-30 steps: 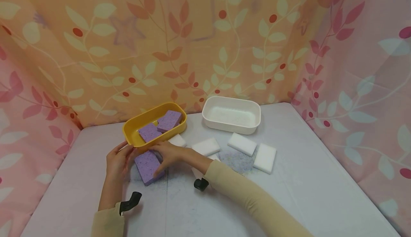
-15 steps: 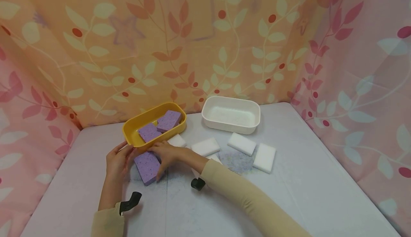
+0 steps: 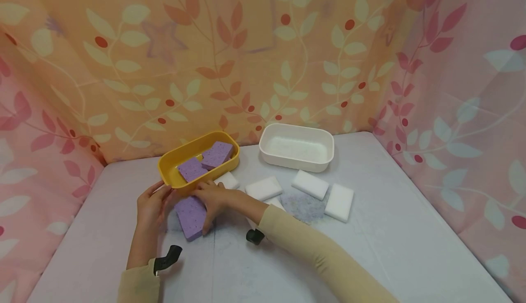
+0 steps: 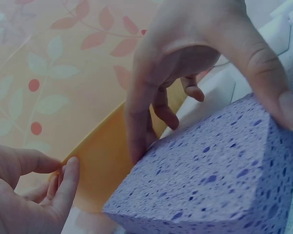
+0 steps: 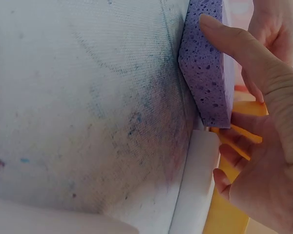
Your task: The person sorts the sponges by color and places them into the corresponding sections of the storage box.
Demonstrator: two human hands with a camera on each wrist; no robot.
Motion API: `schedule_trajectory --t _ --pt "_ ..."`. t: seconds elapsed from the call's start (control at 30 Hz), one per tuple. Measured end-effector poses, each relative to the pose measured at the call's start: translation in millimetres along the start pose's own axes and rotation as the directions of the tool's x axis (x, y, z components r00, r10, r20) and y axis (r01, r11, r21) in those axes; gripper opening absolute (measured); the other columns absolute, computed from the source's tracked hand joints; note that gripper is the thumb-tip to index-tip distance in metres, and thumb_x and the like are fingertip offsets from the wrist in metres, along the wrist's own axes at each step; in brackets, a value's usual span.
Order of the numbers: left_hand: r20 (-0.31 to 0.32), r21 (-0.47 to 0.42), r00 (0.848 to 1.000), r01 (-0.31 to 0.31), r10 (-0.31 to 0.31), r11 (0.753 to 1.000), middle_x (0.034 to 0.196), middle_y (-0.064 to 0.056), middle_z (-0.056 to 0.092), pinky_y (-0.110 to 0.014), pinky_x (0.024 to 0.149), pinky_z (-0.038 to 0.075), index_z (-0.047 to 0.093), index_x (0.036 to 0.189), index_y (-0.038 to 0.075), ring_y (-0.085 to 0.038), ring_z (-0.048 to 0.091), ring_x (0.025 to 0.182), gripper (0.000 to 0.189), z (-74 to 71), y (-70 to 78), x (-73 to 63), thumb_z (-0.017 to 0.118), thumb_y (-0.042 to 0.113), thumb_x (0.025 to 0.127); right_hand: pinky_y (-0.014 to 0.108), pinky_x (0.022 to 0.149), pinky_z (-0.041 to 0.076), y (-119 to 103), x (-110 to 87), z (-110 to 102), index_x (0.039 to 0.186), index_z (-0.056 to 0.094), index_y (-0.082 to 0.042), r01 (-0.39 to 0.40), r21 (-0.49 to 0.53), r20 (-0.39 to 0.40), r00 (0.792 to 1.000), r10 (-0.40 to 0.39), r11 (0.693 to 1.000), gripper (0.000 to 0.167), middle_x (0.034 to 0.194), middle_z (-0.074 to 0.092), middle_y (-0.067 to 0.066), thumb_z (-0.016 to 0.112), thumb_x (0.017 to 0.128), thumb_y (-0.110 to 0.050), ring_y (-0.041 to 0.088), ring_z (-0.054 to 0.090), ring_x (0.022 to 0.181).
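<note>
Two purple sponges lie in a yellow container (image 3: 173,168) at the back left. My left hand (image 3: 150,207) pinches that container's near left rim; thumb and fingertips meet at the edge in the left wrist view. In front of the container is a third purple sponge (image 3: 190,218), thick and full of pores. My right hand (image 3: 214,199) spans it, the thumb (image 5: 229,39) pressing one end and the fingers curled at the other, close to the yellow wall. The sponge's far end is partly hidden by the right hand in the head view.
A white container (image 3: 296,147) stands at the back, right of the yellow one. Several white sponges (image 3: 310,185) are scattered before both containers, one partly under the right forearm. Patterned curtains (image 3: 263,56) enclose the table at back and sides.
The right thumb has shifted along the front sponge toward its near end, and the sponge has slid slightly nearer and to the right. The left hand stays at the rim.
</note>
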State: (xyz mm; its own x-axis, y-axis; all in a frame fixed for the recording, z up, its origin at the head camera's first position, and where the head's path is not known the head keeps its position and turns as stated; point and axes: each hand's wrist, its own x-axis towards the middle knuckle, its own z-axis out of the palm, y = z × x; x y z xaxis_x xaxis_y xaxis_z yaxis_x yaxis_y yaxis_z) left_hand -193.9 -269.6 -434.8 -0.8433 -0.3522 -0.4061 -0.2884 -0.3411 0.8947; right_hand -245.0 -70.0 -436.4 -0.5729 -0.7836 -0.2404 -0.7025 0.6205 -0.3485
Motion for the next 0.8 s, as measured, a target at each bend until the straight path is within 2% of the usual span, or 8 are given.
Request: schedule_trajectory --t 0.17,0.27,0.4,0.6,0.8 --pt "0.007 -0.012 1.000 -0.003 0.003 1.000 0.090 0.011 0.069 -0.016 0.089 0.058 0.033 0.165 0.008 -0.002 0.074 0.090 0.063 -0.3 0.1 0.6 0.058 0.008 0.108 0.043 0.116 0.038 -4 -4.9 -1 0.162 0.041 -0.020 0.013 -0.053 0.010 1.000 -0.012 0.998 0.118 0.162 0.036 0.001 0.096 0.066 -0.061 0.019 0.033 0.142" --pt "0.015 -0.038 1.000 0.000 0.000 0.999 0.085 0.012 0.070 -0.017 0.088 0.059 0.033 0.165 0.007 -0.003 0.075 0.089 0.062 -1.0 0.5 0.1 0.057 0.006 0.108 0.043 0.116 0.037 -6 -5.1 1 0.164 0.037 -0.020 0.038 -0.039 0.009 0.999 -0.038 0.999 0.122 0.166 0.032 0.000 0.098 0.065 -0.058 0.018 0.031 0.145" --pt "0.019 -0.043 1.000 0.004 -0.003 0.999 0.085 0.012 0.071 -0.016 0.087 0.059 0.033 0.165 0.007 -0.003 0.075 0.089 0.063 -1.7 0.5 -0.5 0.057 0.006 0.108 0.045 0.120 0.035 -9 -4.4 3 0.167 0.032 -0.024 0.047 -0.009 0.026 0.999 -0.047 0.999 0.123 0.167 0.032 -0.004 0.098 0.068 -0.055 0.017 0.030 0.148" --pt "0.018 -0.043 1.000 0.010 -0.009 0.999 0.086 0.011 0.070 -0.016 0.086 0.059 0.032 0.166 0.008 -0.003 0.075 0.087 0.063 -1.5 0.7 -1.2 0.057 0.006 0.108 0.039 0.117 0.036 -11 -5.7 4 0.165 0.036 -0.026 0.041 -0.010 0.025 0.999 -0.041 0.999 0.116 0.164 0.036 -0.006 0.096 0.070 -0.053 0.014 0.032 0.146" --pt "0.034 -0.040 0.999 0.011 -0.010 0.999 0.086 0.011 0.071 -0.016 0.086 0.059 0.032 0.166 0.008 -0.003 0.075 0.087 0.064 -2.0 2.0 -0.8 0.057 0.007 0.108 0.045 0.122 0.034 -12 -13.4 -2 0.164 0.038 -0.024 0.043 0.031 0.015 0.999 -0.044 0.999 0.114 0.164 0.037 -0.005 0.097 0.070 -0.051 0.015 0.032 0.147"
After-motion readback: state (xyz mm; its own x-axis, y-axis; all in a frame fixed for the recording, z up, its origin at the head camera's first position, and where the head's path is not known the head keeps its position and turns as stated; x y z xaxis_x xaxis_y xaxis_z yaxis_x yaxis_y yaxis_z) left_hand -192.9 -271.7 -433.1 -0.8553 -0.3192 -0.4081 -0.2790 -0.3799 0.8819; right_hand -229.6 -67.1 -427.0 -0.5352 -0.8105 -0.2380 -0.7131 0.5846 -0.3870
